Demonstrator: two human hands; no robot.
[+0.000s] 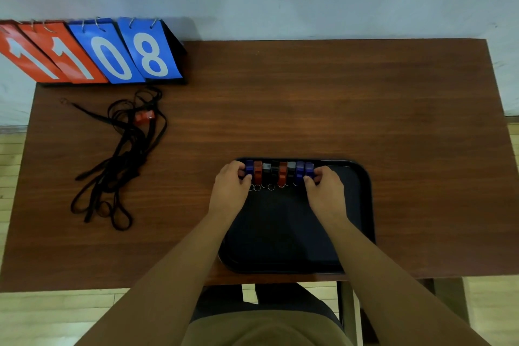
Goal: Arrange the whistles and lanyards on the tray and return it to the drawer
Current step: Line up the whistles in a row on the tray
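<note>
table (365, 109): brown wood top carrying everything here; every place below is given relative to the tray.
tray (362, 205): black, at the table's near edge in front of the person; most of its floor is bare (room for the lanyards later).
scoreboard (92, 53): flip cards reading 1 1 0 8, far off to the tray's left and beyond it; not part of the job.
lanyards (118, 166): a loose black tangle on the table well to the tray's left, not yet on the tray.
row (278, 173): 8 whistles side by side along the tray's far rim, blue at both ends, with red, black and grey ones between; their key rings point to the tray's near side.
left hand (231, 187): over the tray's left rim, fingers curled against the row's left end whistle, pressing more than grasping.
right hand (325, 188): inside the tray, fingers curled against the row's right end whistle in the same way.
stray whistle (143, 116): red, lying in the tangle, well left of the tray and beyond its far rim (easy to forget).
step in hand: probably squeezing the row together and squaring it to the tray's far rim.
doing it well: push evenly from both ends so no middle whistle pops up or turns; keep the rings all facing the tray's near side; leave a gap at 1 end for the stray whistle.
</note>
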